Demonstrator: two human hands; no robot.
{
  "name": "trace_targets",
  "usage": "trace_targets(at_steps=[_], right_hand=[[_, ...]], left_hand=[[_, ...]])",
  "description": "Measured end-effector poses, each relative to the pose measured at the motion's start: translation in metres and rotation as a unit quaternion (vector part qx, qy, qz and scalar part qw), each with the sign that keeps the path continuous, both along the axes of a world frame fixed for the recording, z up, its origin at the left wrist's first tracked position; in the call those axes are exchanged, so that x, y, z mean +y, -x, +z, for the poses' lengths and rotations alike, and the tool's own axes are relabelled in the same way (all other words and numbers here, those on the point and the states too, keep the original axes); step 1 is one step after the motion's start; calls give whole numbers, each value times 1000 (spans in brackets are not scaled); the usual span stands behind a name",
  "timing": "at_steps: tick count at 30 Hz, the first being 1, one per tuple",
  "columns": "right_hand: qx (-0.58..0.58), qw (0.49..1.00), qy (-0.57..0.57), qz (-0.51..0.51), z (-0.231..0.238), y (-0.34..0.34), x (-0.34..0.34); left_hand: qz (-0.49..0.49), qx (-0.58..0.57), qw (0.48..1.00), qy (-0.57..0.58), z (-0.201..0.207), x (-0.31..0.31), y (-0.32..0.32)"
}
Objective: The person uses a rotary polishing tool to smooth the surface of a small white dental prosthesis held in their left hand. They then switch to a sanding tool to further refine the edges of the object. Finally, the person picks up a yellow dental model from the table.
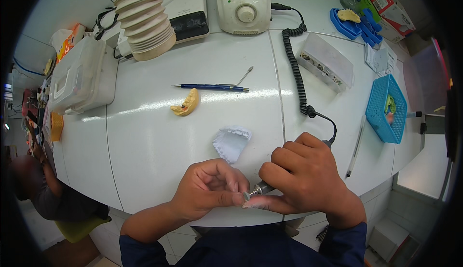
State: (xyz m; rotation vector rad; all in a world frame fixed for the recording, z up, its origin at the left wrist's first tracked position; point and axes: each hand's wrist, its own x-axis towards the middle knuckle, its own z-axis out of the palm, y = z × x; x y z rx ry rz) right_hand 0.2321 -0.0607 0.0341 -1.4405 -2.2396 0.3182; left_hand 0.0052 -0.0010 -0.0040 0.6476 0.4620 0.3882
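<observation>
My right hand (308, 175) is wrapped round a dental handpiece (262, 188), whose metal nose points left. A small greenish-grey grinding tip (247, 196) shows at its end, by the fingertips of my left hand (205, 190). Those left fingers and thumb are pinched together; whatever is between them is too small or hidden to name. My right thumb, dusted white, reaches under the tip. Just beyond my hands lies a white plaster dental cast (233, 144). Farther off sit a yellow dental cast (188, 104), a blue mechanical pencil (212, 87) and a loose bur (246, 74).
A coiled black cord (295, 64) runs from the control unit (243, 6) to the handpiece. A ribbed suction hose (144, 21) hangs at the back left, near a plastic case (84, 76). Rightward are a clear box (325, 62), pen (356, 146) and blue basket (371, 108). Another person sits far left.
</observation>
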Motion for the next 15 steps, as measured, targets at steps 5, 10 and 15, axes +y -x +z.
trace_targets(at_steps=[5,10,15], right_hand=[[0,1000,3,2,1,0,0],[9,1000,-13,-15,-1,1,0],[3,1000,-2,-20,2,0,1]], left_hand=[[-4,-15,1000,5,-2,0,1],[7,-25,1000,8,-5,-2,2],[17,-42,999,4,-5,-2,1]])
